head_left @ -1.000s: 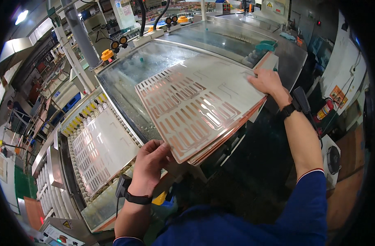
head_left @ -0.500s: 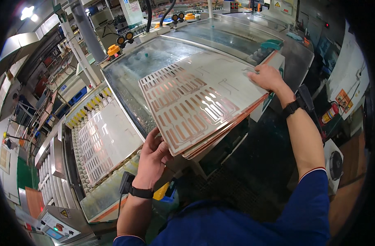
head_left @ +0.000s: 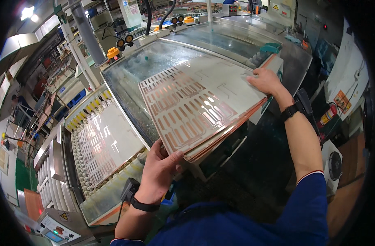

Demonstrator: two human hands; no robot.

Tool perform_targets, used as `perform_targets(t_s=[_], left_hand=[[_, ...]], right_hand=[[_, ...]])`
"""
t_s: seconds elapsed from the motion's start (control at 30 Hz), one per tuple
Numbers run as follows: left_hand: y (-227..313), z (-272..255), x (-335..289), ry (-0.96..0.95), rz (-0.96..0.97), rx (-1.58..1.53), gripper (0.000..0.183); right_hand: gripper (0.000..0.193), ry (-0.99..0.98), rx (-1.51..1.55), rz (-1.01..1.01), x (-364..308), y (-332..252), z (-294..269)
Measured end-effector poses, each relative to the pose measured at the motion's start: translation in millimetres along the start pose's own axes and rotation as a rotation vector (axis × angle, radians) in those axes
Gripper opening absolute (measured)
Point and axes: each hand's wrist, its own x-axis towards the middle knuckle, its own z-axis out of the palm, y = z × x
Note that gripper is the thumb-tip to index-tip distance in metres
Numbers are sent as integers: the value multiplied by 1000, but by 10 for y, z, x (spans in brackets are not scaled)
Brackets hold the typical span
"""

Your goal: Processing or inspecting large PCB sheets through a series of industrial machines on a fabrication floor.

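Note:
A stack of thin circuit board panels (head_left: 228, 96) lies tilted on the machine's clear cover, with copper-coloured edges along its near side. The top panel is whitish with rows of copper strips and thin traces. At the stack's near-left corner, my left hand (head_left: 159, 170) grips the panels, thumb by the near edge and fingers partly hidden at the left side. My right hand (head_left: 267, 83) holds the right end, its thumb and fingers bent on the top panel's edge. Another patterned panel (head_left: 120, 130) rests flat on the rollers to the left.
The wet clear cover (head_left: 126, 82) spreads beneath and behind the stack. White conveyor rollers (head_left: 52, 180) run at the left, above a control panel (head_left: 56, 231) with a small screen. A teal handle (head_left: 271, 48) is at the far right. A fire extinguisher (head_left: 329, 113) stands by the right wall.
My left hand has shifted down and right along the stack's near corner, its thumb now nearer the lower panels. My right hand stays at the right end. The panel on the rollers looks nearly unmoved.

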Motion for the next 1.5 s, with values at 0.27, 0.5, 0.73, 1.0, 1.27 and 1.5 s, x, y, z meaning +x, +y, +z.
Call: perform_targets(t_s=[0.27,0.5,0.73,1.0,1.27,1.5], left_hand=[[-28,67,-47,188,61,34,35],[22,16,23,319,-37,4,17],[119,-152,72,288,-11,227,15],[435,-164,105,294,-6,216,14],[537,-494,-39,410,177,-5,16],[93,-887,-380,384,91,-184,7]], right_hand=[[56,12,0,-21,57,118,14],[48,63,22,-11,21,123,98],[51,45,26,-70,18,120,49],[57,-20,154,-36,44,242,-12],[61,27,52,-20,73,494,153],[64,-68,-16,-46,88,330,44]])
